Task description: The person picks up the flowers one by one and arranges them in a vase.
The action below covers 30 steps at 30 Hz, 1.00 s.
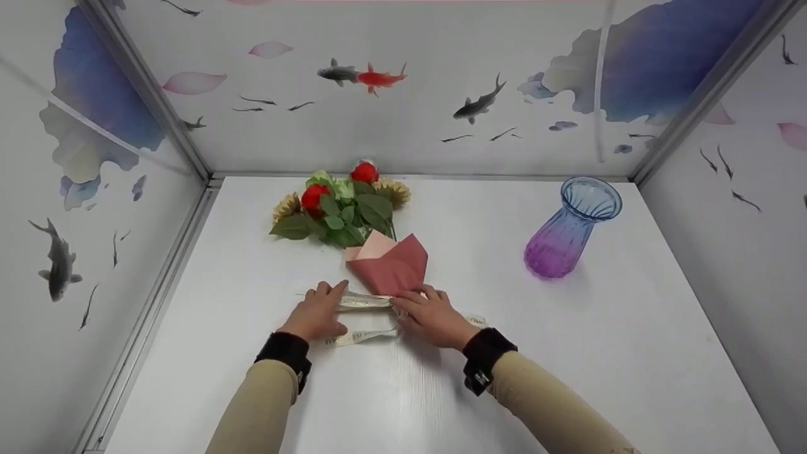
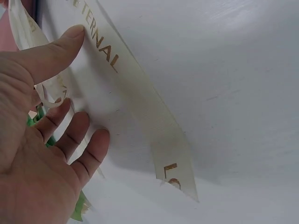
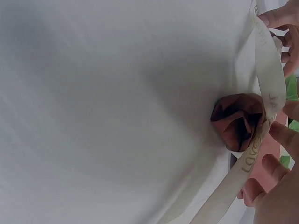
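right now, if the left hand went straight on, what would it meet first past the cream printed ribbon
Probably the folded, dusty-pink paper wrap, ahead and slightly right of the left hand, though depth is uncertain.

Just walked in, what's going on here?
Someone is handling a pale ribbon at the narrow end of a bouquet in a paper wrap. The left hand is loosely spread at a ribbon loop; the right hand is where ribbon meets paper. A ribbon tail hangs free of both hands. A vase stands apart, to the right.
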Tool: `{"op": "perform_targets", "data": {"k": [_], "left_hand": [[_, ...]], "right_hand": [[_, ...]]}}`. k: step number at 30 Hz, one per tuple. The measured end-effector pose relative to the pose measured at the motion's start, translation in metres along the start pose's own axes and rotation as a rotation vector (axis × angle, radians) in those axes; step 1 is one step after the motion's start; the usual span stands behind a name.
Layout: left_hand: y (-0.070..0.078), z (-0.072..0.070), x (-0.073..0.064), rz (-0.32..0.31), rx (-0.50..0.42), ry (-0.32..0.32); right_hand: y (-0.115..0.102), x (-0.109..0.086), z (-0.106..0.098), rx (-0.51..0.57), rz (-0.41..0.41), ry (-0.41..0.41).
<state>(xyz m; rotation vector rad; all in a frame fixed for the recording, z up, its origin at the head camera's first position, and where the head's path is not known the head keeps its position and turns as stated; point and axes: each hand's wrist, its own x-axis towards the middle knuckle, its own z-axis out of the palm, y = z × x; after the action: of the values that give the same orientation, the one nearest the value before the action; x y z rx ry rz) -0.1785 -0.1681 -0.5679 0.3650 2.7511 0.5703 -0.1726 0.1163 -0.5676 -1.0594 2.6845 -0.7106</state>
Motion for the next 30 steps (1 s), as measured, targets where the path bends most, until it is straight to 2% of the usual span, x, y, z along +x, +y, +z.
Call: {"op": "perform_targets", "data": {"k": [2, 6, 10, 15, 22, 25, 30], "left_hand": [[0.001, 0.003, 0.000, 0.008, 0.031, 0.010], [0.004, 0.011, -0.002, 0.036, 0.105, 0.042], [0.004, 0.020, -0.006, 0.036, 0.129, 0.091], [-0.003, 0.026, -0.011, 0.009, 0.147, 0.150], [-0.015, 0.025, -0.007, 0.157, 0.181, 0.187], [-0.022, 0.028, -0.007, 0.202, 0.204, 0.224], [-0.028, 0.031, -0.005, 0.305, 0.349, 0.355]], "right_hand": [[-0.003, 0.006, 0.001, 0.020, 0.041, 0.001], [-0.008, 0.016, 0.001, 0.048, 0.104, 0.065], [-0.013, 0.022, 0.001, -0.004, 0.161, 0.120], [-0.018, 0.028, 0.004, -0.106, 0.236, 0.114], [-0.017, 0.032, 0.013, -0.151, 0.291, 0.204], [-0.017, 0.033, 0.014, -0.087, 0.330, 0.208], [-0.012, 0.036, 0.011, 0.062, 0.413, 0.232]]}}
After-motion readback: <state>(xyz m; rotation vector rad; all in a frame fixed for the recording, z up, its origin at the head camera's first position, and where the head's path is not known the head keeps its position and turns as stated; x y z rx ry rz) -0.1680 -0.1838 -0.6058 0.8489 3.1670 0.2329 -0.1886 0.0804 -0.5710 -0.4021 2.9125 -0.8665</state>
